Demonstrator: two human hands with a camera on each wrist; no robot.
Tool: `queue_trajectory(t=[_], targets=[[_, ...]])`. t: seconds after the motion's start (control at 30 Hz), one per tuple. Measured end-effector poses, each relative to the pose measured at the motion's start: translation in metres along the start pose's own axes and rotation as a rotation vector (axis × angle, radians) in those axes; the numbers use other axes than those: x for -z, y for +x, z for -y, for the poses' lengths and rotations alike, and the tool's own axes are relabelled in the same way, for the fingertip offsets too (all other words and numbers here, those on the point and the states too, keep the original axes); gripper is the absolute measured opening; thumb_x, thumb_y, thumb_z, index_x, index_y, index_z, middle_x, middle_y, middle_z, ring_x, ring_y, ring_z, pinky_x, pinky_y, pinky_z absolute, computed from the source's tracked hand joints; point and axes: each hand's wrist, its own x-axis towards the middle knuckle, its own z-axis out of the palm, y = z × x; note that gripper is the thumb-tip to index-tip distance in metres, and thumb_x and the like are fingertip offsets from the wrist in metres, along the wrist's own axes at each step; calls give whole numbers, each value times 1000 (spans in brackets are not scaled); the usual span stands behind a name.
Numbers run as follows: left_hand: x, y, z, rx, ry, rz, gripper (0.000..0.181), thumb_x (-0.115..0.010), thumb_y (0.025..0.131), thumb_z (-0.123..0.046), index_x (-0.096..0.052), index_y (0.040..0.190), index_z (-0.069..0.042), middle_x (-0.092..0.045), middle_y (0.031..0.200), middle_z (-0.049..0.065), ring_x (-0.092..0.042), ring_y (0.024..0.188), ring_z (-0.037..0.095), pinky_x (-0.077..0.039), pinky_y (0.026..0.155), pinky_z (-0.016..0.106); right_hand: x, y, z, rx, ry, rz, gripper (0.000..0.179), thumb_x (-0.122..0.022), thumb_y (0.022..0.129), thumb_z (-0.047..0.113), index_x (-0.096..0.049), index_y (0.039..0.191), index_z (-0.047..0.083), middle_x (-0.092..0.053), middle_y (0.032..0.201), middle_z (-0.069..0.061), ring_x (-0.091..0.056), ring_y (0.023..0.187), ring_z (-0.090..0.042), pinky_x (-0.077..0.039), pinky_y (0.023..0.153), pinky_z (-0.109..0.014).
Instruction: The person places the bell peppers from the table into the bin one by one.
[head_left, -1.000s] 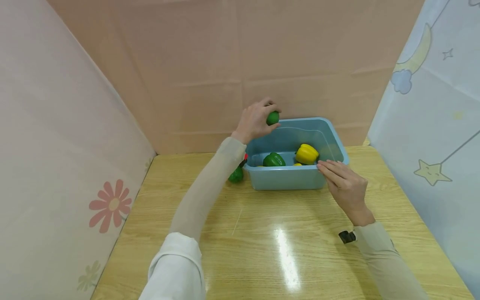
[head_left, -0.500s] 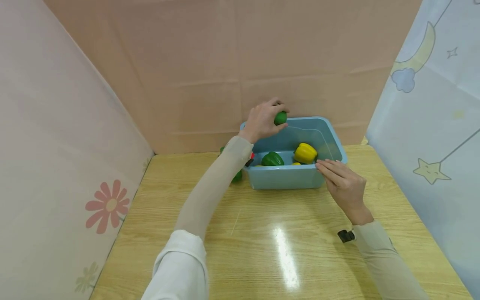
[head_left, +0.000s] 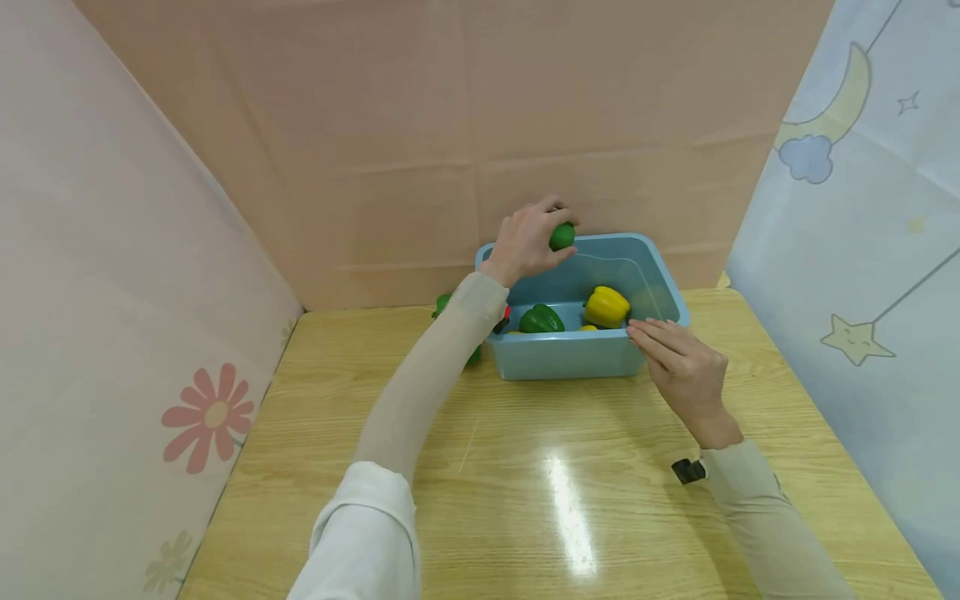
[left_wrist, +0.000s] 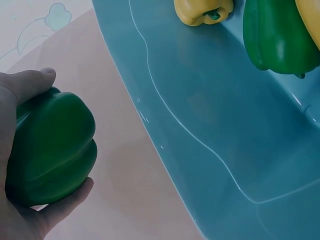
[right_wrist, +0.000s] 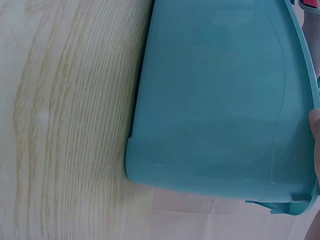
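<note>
My L hand grips a grn pepper up by the back rim of the bin, thumb opp. fingers, prob. so it won't slip. R hand pinches the front rim nr its R corner, prob. to hold bin steady.

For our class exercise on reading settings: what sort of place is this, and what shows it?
Probably a small screened-off tabletop workspace, perhaps for staged handling: a wood-grain table, a creased brown backdrop behind it, and a flower-printed wall covering at left.
</note>
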Motion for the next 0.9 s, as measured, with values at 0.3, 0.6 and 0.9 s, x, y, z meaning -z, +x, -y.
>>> queue_trajectory(t=[0.3, 0.6, 0.9], targets=[[-6, 4, -6, 8, -13, 5, 39, -77, 97, -44, -73, 133, -28, -60, 142, -4, -66, 111, 18, -58, 83, 33, 2, -1, 0, 4, -20, 19, 26, -80, 92, 1, -85, 115, 11, -83, 110, -8, -80, 90, -37, -58, 104, -39], [-7, 5, -7, 3, 2, 14, 40, -76, 98, -45, -73, 133, -28, -60, 142, -4, -66, 112, 17, -58, 84, 31, 0, 1, 2, -6, -4, 13, 39, -85, 77, -10, -85, 111, 8, -83, 109, -9, -80, 91, -37, -61, 90, -55], [-11, 8, -7, 5, 15, 41, 44, -77, 97, -49, -72, 135, -28, -58, 144, -4, -65, 114, 18, -59, 84, 31, 1, 1, 1, -11, 1, 25, 40, -86, 76, -11, -85, 111, 8, -83, 110, -9, -80, 91, -37, -60, 84, -60]])
